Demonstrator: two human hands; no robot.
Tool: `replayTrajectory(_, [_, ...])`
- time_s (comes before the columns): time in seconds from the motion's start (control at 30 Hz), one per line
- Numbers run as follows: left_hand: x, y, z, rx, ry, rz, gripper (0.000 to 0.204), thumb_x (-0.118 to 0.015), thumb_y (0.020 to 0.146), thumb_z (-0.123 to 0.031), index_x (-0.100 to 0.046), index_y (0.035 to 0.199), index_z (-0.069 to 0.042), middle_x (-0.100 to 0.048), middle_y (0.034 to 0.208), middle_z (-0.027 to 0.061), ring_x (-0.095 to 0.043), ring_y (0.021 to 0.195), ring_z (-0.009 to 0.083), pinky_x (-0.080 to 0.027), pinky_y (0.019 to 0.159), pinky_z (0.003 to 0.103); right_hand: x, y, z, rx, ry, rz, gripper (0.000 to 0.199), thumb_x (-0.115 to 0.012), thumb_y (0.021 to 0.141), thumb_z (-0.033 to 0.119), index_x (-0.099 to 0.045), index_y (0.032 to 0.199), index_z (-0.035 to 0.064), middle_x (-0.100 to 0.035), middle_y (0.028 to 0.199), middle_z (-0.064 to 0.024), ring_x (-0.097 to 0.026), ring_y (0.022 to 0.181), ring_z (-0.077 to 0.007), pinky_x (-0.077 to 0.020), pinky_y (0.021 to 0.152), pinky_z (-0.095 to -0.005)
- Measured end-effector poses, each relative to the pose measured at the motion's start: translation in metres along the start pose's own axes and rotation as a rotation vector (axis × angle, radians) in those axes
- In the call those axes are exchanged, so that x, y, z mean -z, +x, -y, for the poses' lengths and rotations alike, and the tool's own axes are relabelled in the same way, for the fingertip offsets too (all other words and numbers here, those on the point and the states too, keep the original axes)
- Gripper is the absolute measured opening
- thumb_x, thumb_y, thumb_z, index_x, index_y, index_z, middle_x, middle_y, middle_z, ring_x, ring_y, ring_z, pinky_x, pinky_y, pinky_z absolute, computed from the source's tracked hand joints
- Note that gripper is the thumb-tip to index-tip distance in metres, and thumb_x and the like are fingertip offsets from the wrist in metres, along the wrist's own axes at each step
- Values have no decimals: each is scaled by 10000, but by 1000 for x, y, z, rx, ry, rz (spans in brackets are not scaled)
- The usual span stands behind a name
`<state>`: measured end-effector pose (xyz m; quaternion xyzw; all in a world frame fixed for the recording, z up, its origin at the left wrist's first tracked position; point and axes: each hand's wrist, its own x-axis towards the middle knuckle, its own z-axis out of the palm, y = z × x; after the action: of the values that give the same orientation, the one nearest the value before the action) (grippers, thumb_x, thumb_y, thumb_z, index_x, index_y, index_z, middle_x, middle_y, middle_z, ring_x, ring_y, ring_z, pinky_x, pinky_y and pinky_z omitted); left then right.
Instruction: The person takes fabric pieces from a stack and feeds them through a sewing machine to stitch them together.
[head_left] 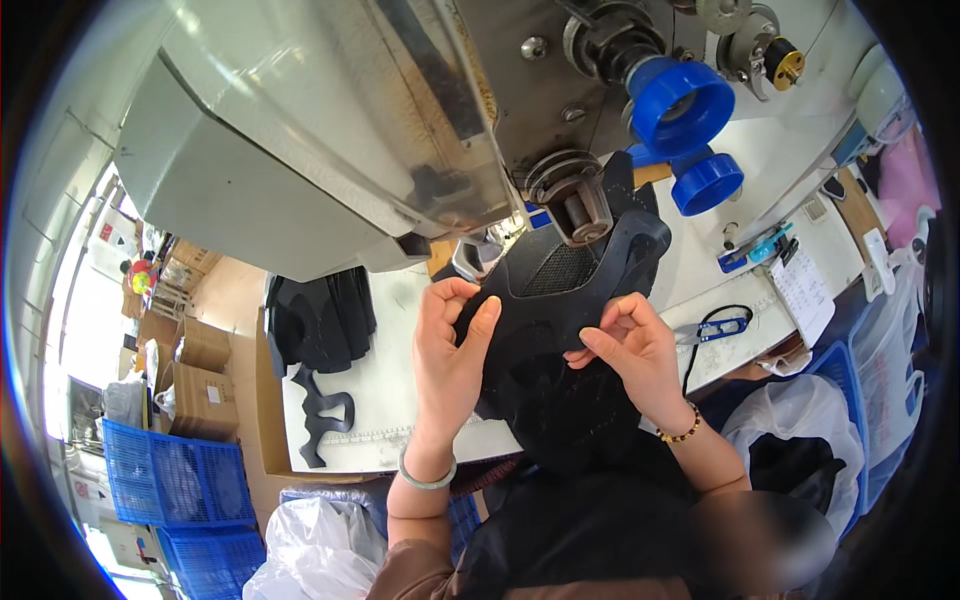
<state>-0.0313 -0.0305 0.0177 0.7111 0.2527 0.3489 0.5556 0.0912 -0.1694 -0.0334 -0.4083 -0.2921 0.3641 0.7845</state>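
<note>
Black piece (545, 308) was pinched by left hand (448, 345), likely for steadying; right hand (640, 358) was curled, pinch unclear.

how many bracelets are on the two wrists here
2: a smooth pale bangle around the left wrist, and a dark beaded bracelet around the right wrist. No others show on either forearm.

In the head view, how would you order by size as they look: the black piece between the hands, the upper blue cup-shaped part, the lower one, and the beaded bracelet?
Largest to smallest:
1. Black piece
2. Upper blue cup
3. Lower blue cup
4. Beaded bracelet
</note>
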Motion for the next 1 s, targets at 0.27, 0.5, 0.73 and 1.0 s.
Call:
replayTrajectory(0.27, [0, 4, 2, 45, -124, 29, 175, -568, 889, -35, -456, 1017, 7, -572, 790, 7, -469, 703, 16, -369, 630, 144, -2, 0, -3, 57, 1, -12, 164, -562, 866, -35, -409, 907, 8, -511, 864, -65, -621, 776, -154, -561, 712, -292])
replayTrajectory(0.5, [-1, 5, 3, 51, -73, 11, 191, -581, 884, -42, -455, 1019, 4, -568, 734, -15, -504, 685, 27, -398, 634, 153, -7, 4, -2, 181, 25, -56, 180, -561, 857, -51, -426, 947, 26, -514, 860, -51, -605, 721, -116, -541, 643, -247])
replayTrajectory(0.73, [-4, 6, 27, -423, 361, -144, 484, -690, 761, 39, -416, 1155, -24, -531, 922, 83, -523, 735, 109, -446, 653, 225, 5, 33, 26, -261, -65, 197, 169, -498, 760, -76, -546, 889, 22, -527, 765, -24, -493, 529, -65, -380, 469, -182])
replayTrajectory(1.0, [-7, 12, 5, -618, 508, -168, 282, -698, 754, -16, -617, 1023, -29, -635, 1004, 102, -608, 846, 209, -485, 746, 290, 5, 36, 30, -256, -127, 211, 165, -514, 780, -70, -508, 918, 22, -531, 742, -28, -533, 543, -72, -437, 487, -193])
